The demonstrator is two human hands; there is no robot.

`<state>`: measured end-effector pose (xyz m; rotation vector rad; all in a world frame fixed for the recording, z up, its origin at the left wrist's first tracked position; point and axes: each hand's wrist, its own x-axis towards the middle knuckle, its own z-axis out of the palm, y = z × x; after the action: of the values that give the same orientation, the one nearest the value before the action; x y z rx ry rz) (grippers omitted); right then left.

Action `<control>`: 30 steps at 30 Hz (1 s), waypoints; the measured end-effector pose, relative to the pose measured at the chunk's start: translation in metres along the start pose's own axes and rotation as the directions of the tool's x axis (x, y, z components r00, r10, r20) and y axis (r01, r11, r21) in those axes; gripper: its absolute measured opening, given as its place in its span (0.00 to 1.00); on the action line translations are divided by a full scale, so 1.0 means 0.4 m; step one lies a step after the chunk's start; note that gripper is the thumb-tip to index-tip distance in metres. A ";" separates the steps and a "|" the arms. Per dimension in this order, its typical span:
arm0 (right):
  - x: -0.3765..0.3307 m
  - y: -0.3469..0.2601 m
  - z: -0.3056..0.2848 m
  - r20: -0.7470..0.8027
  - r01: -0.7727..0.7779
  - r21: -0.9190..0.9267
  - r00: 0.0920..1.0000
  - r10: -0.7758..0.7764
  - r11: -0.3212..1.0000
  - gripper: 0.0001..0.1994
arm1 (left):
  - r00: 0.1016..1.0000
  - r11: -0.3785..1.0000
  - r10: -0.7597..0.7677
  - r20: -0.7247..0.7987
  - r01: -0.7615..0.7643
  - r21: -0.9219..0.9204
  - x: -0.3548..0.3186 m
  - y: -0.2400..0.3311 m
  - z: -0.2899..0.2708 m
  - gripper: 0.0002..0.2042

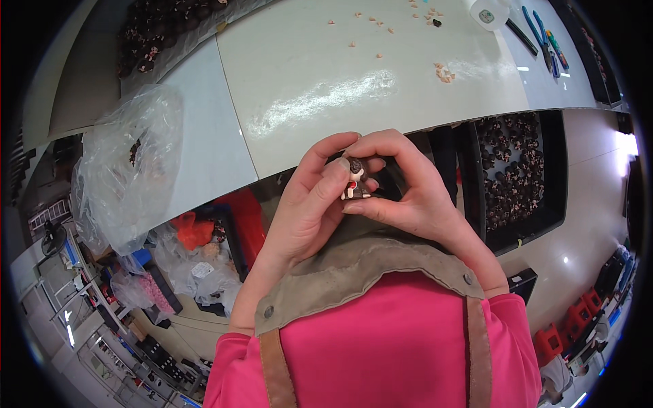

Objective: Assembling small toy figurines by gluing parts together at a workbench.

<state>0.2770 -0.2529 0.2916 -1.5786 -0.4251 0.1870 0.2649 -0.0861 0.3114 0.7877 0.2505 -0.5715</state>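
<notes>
Apron: grey-brown bib [367,268] with brown straps over a pink top, lowest in view; both forearms rise from behind it.
Left hand: left hand [309,197] sits just above the bib; thumb lies up along the figurine's left side, fingers curl over its top. Closed on the figurine.
Right hand: right hand [408,187] mirrors it; thumb runs under the figurine's feet, fingers arch over its head and meet the left fingertips. Also closed on the figurine.
Figurine: small toy figurine [356,178], dark brown head, red and white body, pale feet; upright, pinched between both hands at the near edge of the table, in front of the chest.
Tray, right: black tray [554,183] below table level, beside the right hand, filled with many dark brown figurine heads or figures; too small to tell which.
Bag, left: clear plastic bag [122,170], crumpled, resting on the table's left end, some dark pieces inside.
Table: pale glossy table [326,88] beyond the hands.
Scraps: small tan scraps [445,73] scattered over the far half.
Far right: white tape roll [487,13] and blue-handled pliers [544,41], well apart from the hands.
Far left: second heap of dark figures [156,34] at the far left corner.
</notes>
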 end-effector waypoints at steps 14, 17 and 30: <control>0.005 0.005 0.011 0.000 0.074 0.028 0.997 -0.074 0.997 0.25 | 0.999 1.000 0.019 -0.041 -0.019 0.004 -0.004 0.000 -0.003 0.25; 0.005 0.005 0.010 -0.001 0.086 -0.012 0.996 -0.086 0.996 0.25 | 0.999 0.999 0.016 -0.027 -0.017 -0.030 -0.001 0.001 -0.003 0.26; 0.002 0.010 0.016 -0.057 0.061 0.022 0.997 -0.060 0.998 0.26 | 0.999 1.000 0.009 -0.032 -0.009 -0.014 -0.002 0.004 0.004 0.27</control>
<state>0.2761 -0.2465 0.2876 -1.5419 -0.4244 0.1004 0.2651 -0.0861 0.3137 0.7847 0.2799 -0.5484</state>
